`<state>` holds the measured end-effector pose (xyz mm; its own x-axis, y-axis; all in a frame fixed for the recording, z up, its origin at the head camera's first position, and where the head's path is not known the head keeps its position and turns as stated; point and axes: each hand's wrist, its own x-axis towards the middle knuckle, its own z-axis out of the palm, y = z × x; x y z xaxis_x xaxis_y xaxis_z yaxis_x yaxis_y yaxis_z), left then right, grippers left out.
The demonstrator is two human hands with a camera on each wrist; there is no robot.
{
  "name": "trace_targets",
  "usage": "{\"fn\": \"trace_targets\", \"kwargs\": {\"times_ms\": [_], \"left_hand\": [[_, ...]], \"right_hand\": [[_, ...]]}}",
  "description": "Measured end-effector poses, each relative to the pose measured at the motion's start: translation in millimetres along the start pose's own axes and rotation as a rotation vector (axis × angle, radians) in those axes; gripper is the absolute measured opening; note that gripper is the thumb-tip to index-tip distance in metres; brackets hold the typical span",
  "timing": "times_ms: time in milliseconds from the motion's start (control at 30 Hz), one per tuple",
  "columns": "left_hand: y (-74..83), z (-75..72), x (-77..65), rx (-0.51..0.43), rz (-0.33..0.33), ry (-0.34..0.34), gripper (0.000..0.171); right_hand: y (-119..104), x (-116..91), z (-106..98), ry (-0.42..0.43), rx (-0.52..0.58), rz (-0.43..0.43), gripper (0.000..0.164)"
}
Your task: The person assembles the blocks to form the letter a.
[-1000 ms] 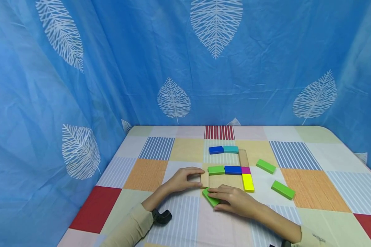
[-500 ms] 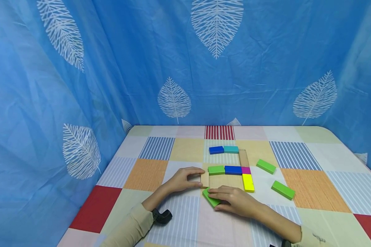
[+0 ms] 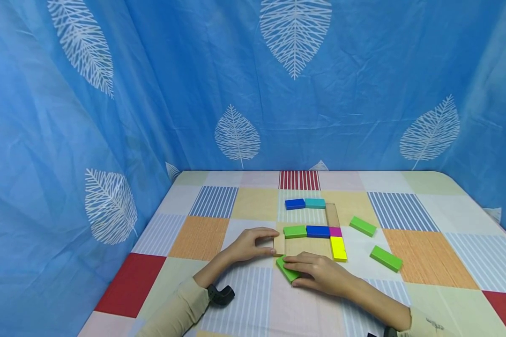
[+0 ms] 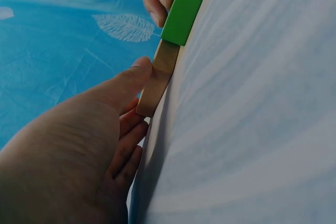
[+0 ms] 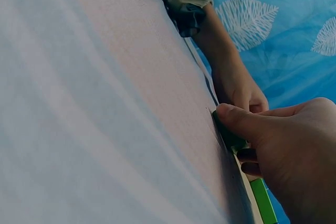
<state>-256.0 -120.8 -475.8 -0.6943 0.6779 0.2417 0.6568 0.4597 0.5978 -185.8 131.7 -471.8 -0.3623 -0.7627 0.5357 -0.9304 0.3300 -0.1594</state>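
Note:
In the head view my left hand [image 3: 246, 245] spans an upright-lying plain wooden block [image 3: 279, 246], thumb at its near end and fingers at its far end. The left wrist view shows the thumb against this wooden block [image 4: 157, 80] with the fingers round its other end. My right hand [image 3: 320, 274] grips a green block [image 3: 286, 270] lying slantwise just in front of the wooden one. In the right wrist view the thumb presses this green block [image 5: 227, 132]; the hand covers part of it. Beyond lie a green block [image 3: 295, 231] and a blue block [image 3: 318, 231], end to end.
A magenta block [image 3: 335, 232] and a yellow block [image 3: 338, 249] continue the row at right. Farther back are a blue block [image 3: 294, 204], a teal block [image 3: 315, 203] and a wooden block [image 3: 331, 215]. Two loose green blocks [image 3: 386, 259] lie to the right on the patchwork tablecloth [image 3: 430, 304].

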Motion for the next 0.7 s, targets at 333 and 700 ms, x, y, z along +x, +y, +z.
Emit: {"fn": "trace_targets", "kwargs": {"times_ms": [333,700], "left_hand": [[0.8,-0.3,0.4,-0.004,-0.008,-0.003,0.048],[2.1,-1.1,0.4,-0.014,-0.016,-0.005,0.048]], "right_hand": [[0.0,0.5,-0.5,-0.004,-0.007,0.008,0.044],[2.4,-0.6,1.0,0.012,0.019,0.004,0.045]]}}
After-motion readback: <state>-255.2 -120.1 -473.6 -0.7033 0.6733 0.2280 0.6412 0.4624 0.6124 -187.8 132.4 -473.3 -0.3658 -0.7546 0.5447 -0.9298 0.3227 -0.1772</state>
